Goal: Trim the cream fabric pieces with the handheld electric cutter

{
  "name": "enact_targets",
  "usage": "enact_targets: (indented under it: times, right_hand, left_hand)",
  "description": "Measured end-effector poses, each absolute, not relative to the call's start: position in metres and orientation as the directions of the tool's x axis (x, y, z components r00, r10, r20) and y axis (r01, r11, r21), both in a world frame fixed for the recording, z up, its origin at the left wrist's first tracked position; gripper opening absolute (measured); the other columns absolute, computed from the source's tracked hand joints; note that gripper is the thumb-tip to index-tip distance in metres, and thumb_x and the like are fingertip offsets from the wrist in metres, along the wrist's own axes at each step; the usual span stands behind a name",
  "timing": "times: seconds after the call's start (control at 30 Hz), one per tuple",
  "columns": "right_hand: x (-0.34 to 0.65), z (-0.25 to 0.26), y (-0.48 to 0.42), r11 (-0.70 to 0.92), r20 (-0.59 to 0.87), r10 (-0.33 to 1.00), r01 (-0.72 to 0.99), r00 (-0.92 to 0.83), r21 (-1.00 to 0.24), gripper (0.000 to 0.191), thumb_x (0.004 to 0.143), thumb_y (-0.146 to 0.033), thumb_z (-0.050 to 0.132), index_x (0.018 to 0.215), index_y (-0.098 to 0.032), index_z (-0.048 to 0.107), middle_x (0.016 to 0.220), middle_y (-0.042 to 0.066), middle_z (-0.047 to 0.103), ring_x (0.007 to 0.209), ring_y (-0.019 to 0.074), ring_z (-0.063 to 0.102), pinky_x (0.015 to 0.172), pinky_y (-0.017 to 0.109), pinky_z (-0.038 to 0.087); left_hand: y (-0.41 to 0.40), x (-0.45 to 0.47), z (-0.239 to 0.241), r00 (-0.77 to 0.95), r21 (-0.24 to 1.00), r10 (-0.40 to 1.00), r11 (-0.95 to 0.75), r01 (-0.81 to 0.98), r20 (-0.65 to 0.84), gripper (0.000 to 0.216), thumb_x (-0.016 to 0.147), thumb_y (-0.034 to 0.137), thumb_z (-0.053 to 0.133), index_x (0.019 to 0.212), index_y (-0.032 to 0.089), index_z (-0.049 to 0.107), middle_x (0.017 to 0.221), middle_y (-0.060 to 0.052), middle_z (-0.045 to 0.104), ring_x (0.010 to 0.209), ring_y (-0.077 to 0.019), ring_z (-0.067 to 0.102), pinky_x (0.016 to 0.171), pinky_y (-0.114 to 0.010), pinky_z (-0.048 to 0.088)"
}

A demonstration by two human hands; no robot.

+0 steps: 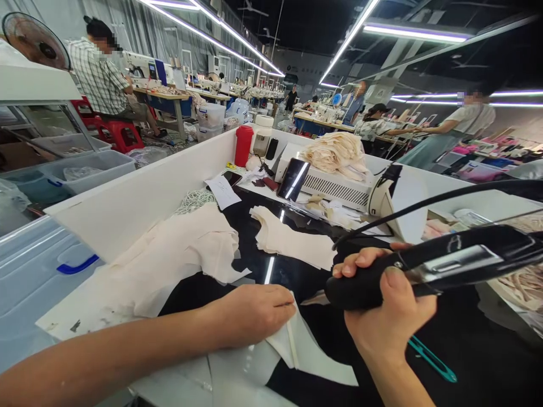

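Observation:
My left hand (258, 312) is closed, its thumb and fingers pinched on the top of a white fabric piece (316, 353). A narrow cream strip (292, 342) runs down this piece from the fingertips. My right hand (392, 305) is wrapped around a black corded hand tool (360, 287) with a silver plate on its side, held above the black work surface (458, 333). Its exact kind I cannot tell. Just below the right wrist lie teal thread snips (435, 360). Beyond my hands lies a small stack of cream fabric pieces (292, 237).
A larger cream fabric pile (169, 254) lies at left, near tangled cord (195, 200). At the back stand a red bottle (243, 146), a phone (293, 180) and a white machine (335, 189) topped with fabric. A black cable (445, 199) arches at right. Co-workers sit and stand beyond the low white wall (144, 192).

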State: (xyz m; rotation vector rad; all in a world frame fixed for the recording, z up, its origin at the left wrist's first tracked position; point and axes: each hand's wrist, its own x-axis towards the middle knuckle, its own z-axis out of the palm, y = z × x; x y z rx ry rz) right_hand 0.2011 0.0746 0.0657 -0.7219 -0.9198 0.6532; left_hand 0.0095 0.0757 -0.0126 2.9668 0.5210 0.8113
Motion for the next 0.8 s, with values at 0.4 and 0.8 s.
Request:
enact_targets:
  times: [0.4, 0.8]
  right_hand:
    - [0.1955, 0.0618, 0.0739, 0.613, 0.504, 0.752, -0.170, 0.425, -0.771, 0.041, 0.078, -0.040, 0.089, 0.105, -0.026, 0.061, 0.071, -0.006, 0.064, 0.054, 0.0156, 0.062, 0.050, 0.030, 0.056]
    - [0.1983, 0.0650, 0.0663, 0.614, 0.499, 0.743, -0.159, 0.445, -0.773, 0.038, 0.078, -0.036, 0.088, 0.105, -0.025, 0.062, 0.071, -0.006, 0.064, 0.053, 0.0149, 0.061, 0.049, 0.029, 0.057]
  left_hand:
    - [0.0728, 0.0087, -0.0126, 0.806, 0.121, 0.336, -0.940, 0.318, 0.488, 0.029, 0.109, 0.003, 0.046, 0.124, 0.006, 0.070, 0.119, -0.014, 0.076, 0.118, -0.0207, 0.073, 0.104, -0.029, 0.064]
    - [0.0725, 0.0029, -0.0198, 0.808, 0.123, 0.342, -0.938, 0.324, 0.480, 0.027, 0.108, 0.005, 0.051, 0.122, 0.012, 0.073, 0.134, -0.017, 0.073, 0.124, -0.0255, 0.073, 0.101, -0.034, 0.065]
